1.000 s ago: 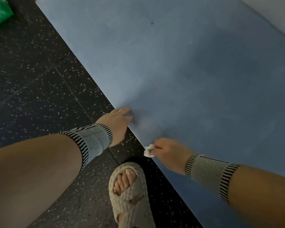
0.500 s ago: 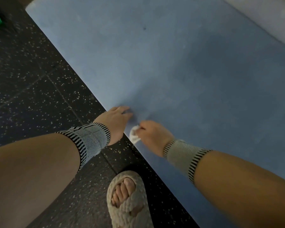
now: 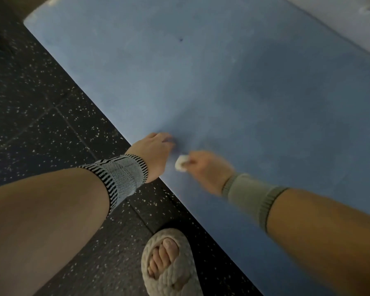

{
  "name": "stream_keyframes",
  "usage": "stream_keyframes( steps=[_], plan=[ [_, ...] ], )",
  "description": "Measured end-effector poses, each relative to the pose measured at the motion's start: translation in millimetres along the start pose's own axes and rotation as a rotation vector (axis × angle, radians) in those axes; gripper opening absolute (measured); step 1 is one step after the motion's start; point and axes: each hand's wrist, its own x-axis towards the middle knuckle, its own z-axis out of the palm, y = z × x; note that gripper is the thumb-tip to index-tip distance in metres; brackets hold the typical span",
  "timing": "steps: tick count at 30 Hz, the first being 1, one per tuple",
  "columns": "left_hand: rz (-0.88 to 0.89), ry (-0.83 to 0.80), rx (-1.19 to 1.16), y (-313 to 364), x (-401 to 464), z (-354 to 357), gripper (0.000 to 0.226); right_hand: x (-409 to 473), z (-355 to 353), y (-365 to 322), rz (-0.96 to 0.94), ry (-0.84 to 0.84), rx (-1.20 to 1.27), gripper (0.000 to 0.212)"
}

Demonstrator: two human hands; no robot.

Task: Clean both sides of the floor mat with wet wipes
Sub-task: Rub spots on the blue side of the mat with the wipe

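Now my right hand (image 3: 203,167) pinches the wet wipe (image 3: 181,163) on the floor mat (image 3: 244,92), just beside my left hand (image 3: 156,152), whose fingers rest flat on it

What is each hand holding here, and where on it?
The right hand pinches a wadded wet wipe at its right end. The left hand holds nothing; it rests on the blue mat.
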Motion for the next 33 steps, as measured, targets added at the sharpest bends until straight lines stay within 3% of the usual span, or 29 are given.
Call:
stream_keyframes(
  steps=[3,6,10,12,14,16,18,22,24,27,28,30,33],
  plan=[
    [0.013,-0.014,0.021,1.0,3.4,1.1,0.06,18.8,-33.9,51.9,0.279,0.25,-0.14,0.016],
    [0.004,-0.027,0.013,1.5,6.2,-1.2,0.064,18.1,-19.8,51.5,0.289,0.362,-0.256,0.026],
    [0.009,-0.013,0.016,4.2,10.3,-3.0,0.067,21.3,-2.8,25.0,0.398,0.555,0.134,0.021],
    [0.029,0.001,0.011,4.2,12.0,-1.8,0.064,15.9,11.7,6.2,0.297,0.424,0.277,0.011],
    [0.031,-0.001,-0.001,4.6,14.6,-2.2,0.062,5.3,30.9,-15.9,-0.005,0.143,0.168,0.017],
    [0.024,0.001,-0.008,6.9,18.0,-4.1,0.063,0.8,30.0,-13.9,-0.216,0.018,0.037,0.019],
    [0.049,0.019,0.0,9.3,23.8,-5.5,0.061,13.5,1.5,19.5,-0.2,0.136,-0.061,0.013],
    [0.08,0.025,0.015,12.1,35.9,-6.2,0.059,29.6,-48.8,77.1,0.356,0.472,-0.167,0.007],
    [0.093,0.031,0.014,16.2,43.2,-8.4,0.059,23.0,-26.3,63.0,0.261,0.441,-0.079,0.008],
    [0.111,0.034,0.004,24.0,55.8,-14.1,0.053,2.7,19.2,24.3,-0.16,0.183,-0.12,0.016],
    [0.116,0.038,-0.001,25.7,59.6,-15.6,0.054,1.4,17.1,30.5,-0.224,0.166,-0.114,0.019],
    [0.138,0.044,-0.004,28.8,65.2,-16.3,0.059,5.9,-13.0,61.1,-0.141,0.287,-0.173,0.018],
    [0.175,0.044,0.008,35.8,71.3,-14.5,0.063,17.9,-55.5,104.4,0.277,0.486,-0.271,0.012]
  ],
)
